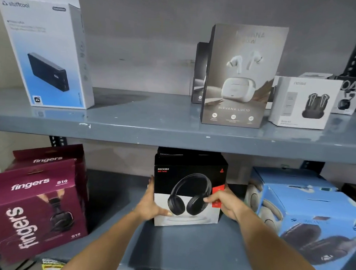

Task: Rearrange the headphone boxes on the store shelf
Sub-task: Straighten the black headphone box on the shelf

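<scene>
Hands on both flanks of the black headphone box [188, 190] is the grip in use: the left hand [152, 204] cups the left edge with its fingertips [168, 214] curled onto the lower front face; the right hand [224, 202] clasps the right edge with fingers laid across the printed earcup; both are grasping the box, neither clenched nor let go. The box stands upright near the middle of the lower shelf [186, 249], its base seemingly on the shelf though I cannot tell for certain; a second black box [171, 153] sits close behind it.

To do this step well, I judge the pressure should stay even on both sides, so the cardboard does not buckle or twist; the box is best kept upright and square to the shelf edge, front face outward. Clearance overhead is tight, since the upper shelf [173, 134] hangs just above the box top; sliding or lifting only slightly looks safer than raising it high. Bare shelf lies to either side, between the maroon boxes [33, 200] on the left and the blue boxes [314, 220] on the right; the maroon stack leans, so a nudge there might topple it; a move toward either neighbour should stop short of touching.
</scene>
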A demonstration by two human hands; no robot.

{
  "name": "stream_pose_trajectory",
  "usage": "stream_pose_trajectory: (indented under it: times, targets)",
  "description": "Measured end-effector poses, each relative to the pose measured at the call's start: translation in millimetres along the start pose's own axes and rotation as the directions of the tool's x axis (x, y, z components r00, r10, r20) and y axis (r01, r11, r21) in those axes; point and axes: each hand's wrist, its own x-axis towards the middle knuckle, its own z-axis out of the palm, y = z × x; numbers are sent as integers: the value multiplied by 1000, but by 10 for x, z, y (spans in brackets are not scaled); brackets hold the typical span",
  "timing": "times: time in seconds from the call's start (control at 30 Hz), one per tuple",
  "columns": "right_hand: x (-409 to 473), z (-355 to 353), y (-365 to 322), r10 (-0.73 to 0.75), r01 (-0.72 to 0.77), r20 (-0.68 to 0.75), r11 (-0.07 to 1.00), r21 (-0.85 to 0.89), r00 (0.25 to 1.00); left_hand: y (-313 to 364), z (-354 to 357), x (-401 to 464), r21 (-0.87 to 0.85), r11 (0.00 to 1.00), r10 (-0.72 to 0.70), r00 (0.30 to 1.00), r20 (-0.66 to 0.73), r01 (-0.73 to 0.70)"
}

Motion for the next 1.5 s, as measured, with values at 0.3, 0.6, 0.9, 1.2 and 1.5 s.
stream_pose_trajectory:
  times: [0.3,0.6,0.9,1.2,1.5]
  targets:
    - [118,25,73,-80,79,-50,997,-13,996,-95,99,148,-398,915,-88,995,-38,66]
    - [-384,-1,149,-14,9,-107,999,-42,994,245,131,-413,-428,897,-122,993,-8,107]
    - [-908,75,325,10,-16,-110,999,-50,994,248,77,-882,-358,919,-170,985,15,164]
    - [-1167,114,354,-8,-1,-132,998,-63,991,176,29,-968,-337,925,-164,985,62,175]
    - [-1258,137,313,-11,-6,-154,994,-109,988,172,39,-984,-339,920,-184,980,72,198]
